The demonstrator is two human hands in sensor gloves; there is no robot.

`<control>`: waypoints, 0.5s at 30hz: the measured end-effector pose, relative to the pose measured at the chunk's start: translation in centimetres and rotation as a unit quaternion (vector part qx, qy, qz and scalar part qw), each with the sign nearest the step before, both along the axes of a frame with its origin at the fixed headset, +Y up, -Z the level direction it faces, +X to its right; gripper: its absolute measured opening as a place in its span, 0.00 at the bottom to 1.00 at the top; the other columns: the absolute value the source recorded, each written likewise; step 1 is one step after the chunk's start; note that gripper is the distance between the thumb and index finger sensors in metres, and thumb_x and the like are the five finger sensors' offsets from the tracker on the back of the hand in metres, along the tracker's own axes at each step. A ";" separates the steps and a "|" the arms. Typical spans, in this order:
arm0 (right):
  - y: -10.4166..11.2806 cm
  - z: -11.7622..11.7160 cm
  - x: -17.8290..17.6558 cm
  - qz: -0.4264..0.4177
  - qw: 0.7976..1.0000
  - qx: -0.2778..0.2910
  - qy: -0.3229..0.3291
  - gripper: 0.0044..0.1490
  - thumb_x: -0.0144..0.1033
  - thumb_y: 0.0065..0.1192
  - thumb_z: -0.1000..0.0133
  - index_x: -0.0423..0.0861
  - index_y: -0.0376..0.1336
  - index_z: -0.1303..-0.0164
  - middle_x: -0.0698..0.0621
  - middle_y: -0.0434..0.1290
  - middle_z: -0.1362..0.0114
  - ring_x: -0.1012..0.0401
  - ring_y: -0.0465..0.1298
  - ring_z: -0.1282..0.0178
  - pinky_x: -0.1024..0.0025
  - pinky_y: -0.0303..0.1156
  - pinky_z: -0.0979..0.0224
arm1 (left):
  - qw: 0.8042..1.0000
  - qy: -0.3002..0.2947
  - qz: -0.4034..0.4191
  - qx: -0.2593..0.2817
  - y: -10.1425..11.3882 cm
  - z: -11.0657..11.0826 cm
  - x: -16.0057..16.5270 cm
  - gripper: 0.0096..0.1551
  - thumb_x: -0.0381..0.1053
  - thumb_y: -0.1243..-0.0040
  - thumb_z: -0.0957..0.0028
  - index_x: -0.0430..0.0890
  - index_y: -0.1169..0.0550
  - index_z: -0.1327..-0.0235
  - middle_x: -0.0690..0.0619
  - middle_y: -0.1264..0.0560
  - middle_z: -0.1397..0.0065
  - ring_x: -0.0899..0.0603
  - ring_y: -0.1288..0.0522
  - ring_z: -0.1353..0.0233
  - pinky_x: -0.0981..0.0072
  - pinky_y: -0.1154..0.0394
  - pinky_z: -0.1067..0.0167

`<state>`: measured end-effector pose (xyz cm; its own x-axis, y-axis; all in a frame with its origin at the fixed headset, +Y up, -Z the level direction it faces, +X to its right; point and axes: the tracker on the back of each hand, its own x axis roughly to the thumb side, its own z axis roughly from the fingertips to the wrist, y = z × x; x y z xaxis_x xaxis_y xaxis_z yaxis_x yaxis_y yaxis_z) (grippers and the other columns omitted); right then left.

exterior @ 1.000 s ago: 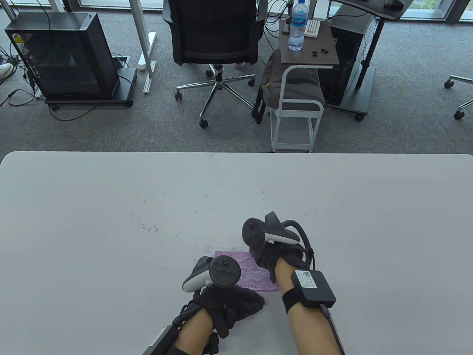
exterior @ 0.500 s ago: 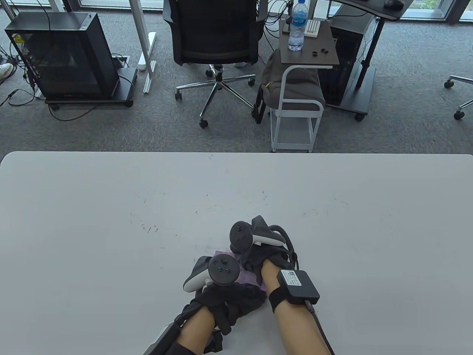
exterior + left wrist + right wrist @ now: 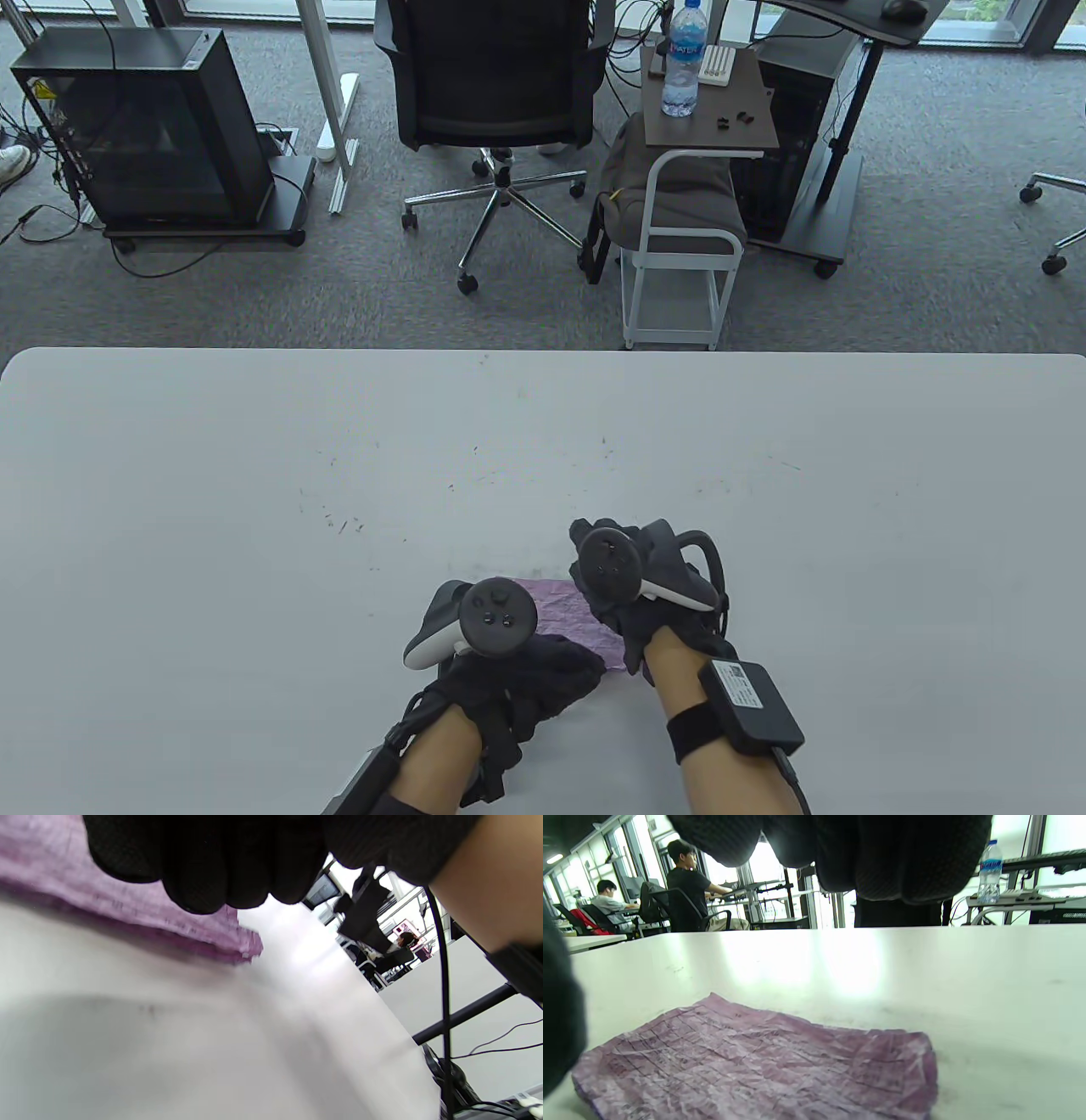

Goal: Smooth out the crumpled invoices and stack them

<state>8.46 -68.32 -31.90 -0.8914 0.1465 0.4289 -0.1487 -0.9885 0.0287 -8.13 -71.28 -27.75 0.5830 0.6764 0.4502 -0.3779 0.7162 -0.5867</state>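
A crumpled purple invoice (image 3: 567, 609) lies flat on the white table (image 3: 254, 509) near its front edge. My left hand (image 3: 577, 666) rests on the invoice's near left part. In the left wrist view its fingers (image 3: 212, 866) press down on the purple paper (image 3: 42, 866), whose edge looks layered. My right hand (image 3: 626, 624) is over the invoice's right edge. In the right wrist view its fingers (image 3: 882, 857) hang above the table and grip nothing, and the wrinkled invoice (image 3: 755, 1060) lies spread out below. Both trackers hide part of the paper.
Beyond the table's far edge stand an office chair (image 3: 496, 76), a small side cart (image 3: 708, 136) with a water bottle (image 3: 683, 59), and a black computer case (image 3: 144, 127). The table surface around the hands shows only small scuff marks.
My right hand swept left across the invoice, then came back right and nearer, uncovering more of the paper. My left hand shifted slightly left while staying on the invoice.
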 end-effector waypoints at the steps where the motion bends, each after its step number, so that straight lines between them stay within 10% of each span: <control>1: 0.3 0.7 0.4 -0.002 1.000 0.013 -0.004 0.36 0.46 0.54 0.37 0.42 0.51 0.24 0.34 0.65 0.25 0.40 0.71 0.33 0.51 0.76 0.40 | 1.000 0.003 -0.006 0.016 0.5 0.1 0.0 0.27 0.53 0.45 0.35 0.40 0.22 0.29 0.38 0.28 0.27 0.28 0.24 0.34 0.37 0.28 0.38; 7: 1.1 6.4 4.6 0.036 0.997 0.055 -0.051 0.43 0.54 0.56 0.38 0.42 0.47 0.22 0.32 0.59 0.23 0.41 0.69 0.34 0.50 0.76 0.41 | 0.976 0.078 -0.144 0.146 2.9 2.1 -2.7 0.33 0.56 0.45 0.36 0.41 0.30 0.21 0.38 0.38 0.19 0.25 0.32 0.25 0.32 0.32 0.34; 15: 0.0 10.9 7.5 0.029 0.993 0.085 -0.075 0.49 0.58 0.56 0.39 0.42 0.43 0.20 0.27 0.46 0.18 0.30 0.53 0.25 0.37 0.63 0.31 | 0.959 0.176 -0.140 0.175 2.2 5.3 -7.6 0.40 0.59 0.45 0.36 0.41 0.37 0.17 0.38 0.46 0.16 0.23 0.42 0.19 0.25 0.39 0.32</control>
